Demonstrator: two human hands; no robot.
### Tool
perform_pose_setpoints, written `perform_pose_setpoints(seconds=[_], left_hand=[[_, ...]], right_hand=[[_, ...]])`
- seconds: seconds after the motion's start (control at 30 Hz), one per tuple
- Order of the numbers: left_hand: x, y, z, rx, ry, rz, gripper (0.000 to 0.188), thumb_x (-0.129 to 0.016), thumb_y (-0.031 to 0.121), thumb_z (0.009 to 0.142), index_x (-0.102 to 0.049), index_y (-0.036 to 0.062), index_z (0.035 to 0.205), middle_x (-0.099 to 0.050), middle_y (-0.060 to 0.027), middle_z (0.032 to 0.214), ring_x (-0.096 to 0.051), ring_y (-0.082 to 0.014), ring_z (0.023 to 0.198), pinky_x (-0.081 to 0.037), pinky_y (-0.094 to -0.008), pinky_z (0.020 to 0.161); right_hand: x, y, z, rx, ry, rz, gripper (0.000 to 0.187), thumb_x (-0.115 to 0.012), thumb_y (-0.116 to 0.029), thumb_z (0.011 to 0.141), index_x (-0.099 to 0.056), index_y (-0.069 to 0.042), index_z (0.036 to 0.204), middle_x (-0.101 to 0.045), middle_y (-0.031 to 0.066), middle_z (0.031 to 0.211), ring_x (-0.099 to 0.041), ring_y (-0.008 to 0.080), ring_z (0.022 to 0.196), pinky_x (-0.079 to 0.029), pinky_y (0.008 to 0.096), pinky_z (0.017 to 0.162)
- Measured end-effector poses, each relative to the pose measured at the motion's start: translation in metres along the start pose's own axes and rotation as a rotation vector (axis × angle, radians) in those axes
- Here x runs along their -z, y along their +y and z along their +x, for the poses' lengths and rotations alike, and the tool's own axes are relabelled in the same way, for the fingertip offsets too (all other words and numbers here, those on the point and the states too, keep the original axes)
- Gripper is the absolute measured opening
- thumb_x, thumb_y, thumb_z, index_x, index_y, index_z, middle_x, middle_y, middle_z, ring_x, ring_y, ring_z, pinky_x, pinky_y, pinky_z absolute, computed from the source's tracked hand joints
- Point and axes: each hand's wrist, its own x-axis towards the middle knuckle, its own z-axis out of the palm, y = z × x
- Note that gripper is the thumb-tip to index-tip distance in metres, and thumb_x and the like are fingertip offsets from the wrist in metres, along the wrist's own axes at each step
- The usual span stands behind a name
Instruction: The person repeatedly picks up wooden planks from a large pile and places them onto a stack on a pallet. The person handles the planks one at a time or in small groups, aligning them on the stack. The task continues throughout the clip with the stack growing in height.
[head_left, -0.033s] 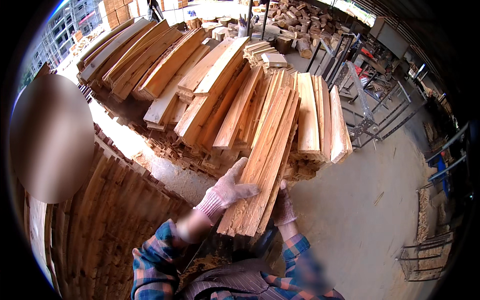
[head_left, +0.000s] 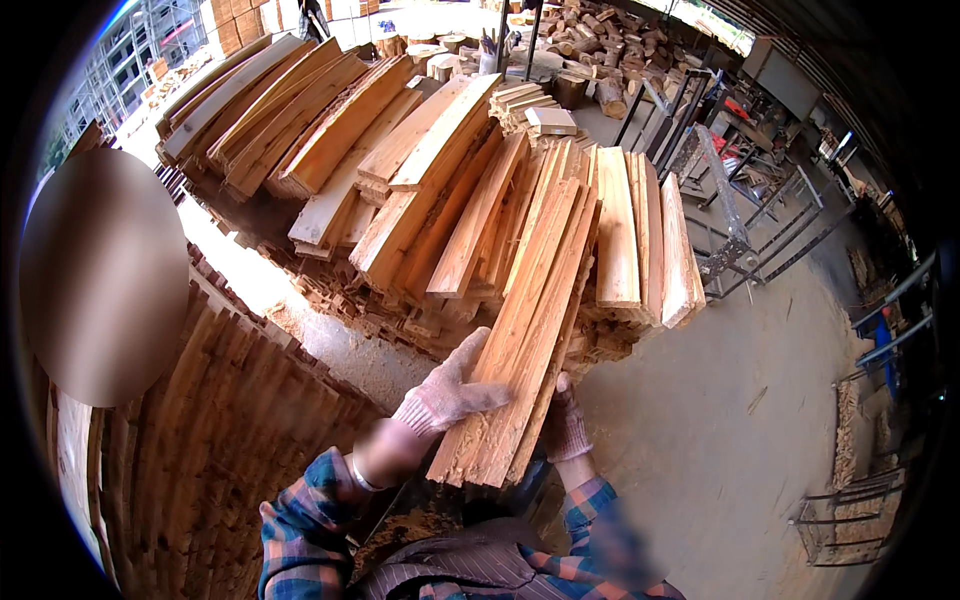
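A small bundle of narrow rough-sawn wooden planks (head_left: 520,350) lies tilted between my hands, its near end toward my body and its far end over the stack. My left hand (head_left: 452,390), in a pale pinkish knit glove, grips the bundle's left side with the thumb across the top. On the other side my gloved right hand (head_left: 567,425) holds the right edge; most of its fingers are hidden behind the wood. Just beyond, a long stack of boards (head_left: 400,230) is piled in overlapping rows, with several lighter planks (head_left: 618,230) at its right end.
At the left stands another tall stack of dark-edged boards (head_left: 210,450). Cut logs (head_left: 610,50) are heaped at the back. Metal frames (head_left: 735,200) stand to the right, and a wire rack (head_left: 850,520) sits at lower right on the concrete floor (head_left: 700,430).
Both hands and the plank bundle have shifted slightly toward my body, the near end also moving a little left. My grip looks the same.
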Motion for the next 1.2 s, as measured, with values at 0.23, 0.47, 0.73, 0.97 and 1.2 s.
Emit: perform_pose_setpoints(seconds=[0.23,0.47,0.73,0.97,1.2], left_hand=[[0.054,-0.057,-0.047,0.001,-0.081,0.19,0.093,-0.079,0.032,0.077,-0.023,0.0,0.145,-0.053,-0.0165,0.126,-0.057,-0.0188,0.108,-0.049,-0.0286,0.089],[0.052,-0.017,-0.199,-0.213,0.103,0.495,0.117,-0.081,0.052,0.066,-0.016,0.0017,0.149,-0.044,-0.0244,0.136,-0.041,-0.033,0.129,-0.033,-0.0382,0.108],[0.117,0.094,-0.554,-0.464,0.785,0.463,0.105,-0.083,0.037,0.07,-0.022,-0.0028,0.145,-0.044,-0.0206,0.137,-0.045,-0.0283,0.127,-0.041,-0.0367,0.104],[0.156,0.145,-0.772,-0.922,0.913,0.574,0.039,-0.051,0.035,0.097,-0.06,0.0068,0.122,-0.061,-0.0075,0.121,-0.061,-0.0168,0.107,-0.052,-0.0264,0.092],[0.304,0.182,-0.84,0.401,1.623,0.373,0.026,-0.05,0.016,0.097,-0.062,0.0018,0.115,-0.061,-0.006,0.116,-0.06,-0.0162,0.096,-0.054,-0.0323,0.082]], right_hand=[[0.011,0.081,-0.003,-0.023,-0.006,0.036,0.081,-0.066,-0.061,0.079,-0.047,0.0,0.128,-0.055,0.0085,0.123,-0.052,0.0218,0.112,-0.044,0.0387,0.097],[-0.124,0.082,-0.089,0.179,-0.192,-0.353,0.073,-0.036,-0.059,0.095,-0.033,0.001,0.138,-0.047,0.0178,0.131,-0.05,0.0288,0.117,-0.043,0.0424,0.1],[-0.47,0.167,-0.216,-0.039,-0.937,0.058,0.068,-0.051,-0.053,0.091,-0.04,0.0,0.133,-0.054,0.015,0.124,-0.057,0.027,0.11,-0.05,0.0413,0.094],[-0.693,0.265,-0.291,-0.387,-1.058,0.142,0.05,-0.059,-0.035,0.094,-0.05,-0.001,0.129,-0.06,0.0102,0.117,-0.06,0.0187,0.1,-0.052,0.0303,0.086],[-0.799,0.389,-0.214,0.404,-1.462,-1.114,0.048,-0.049,-0.001,0.091,-0.045,-0.009,0.138,-0.052,0.0033,0.138,-0.057,0.0106,0.115,-0.044,0.0224,0.098]])
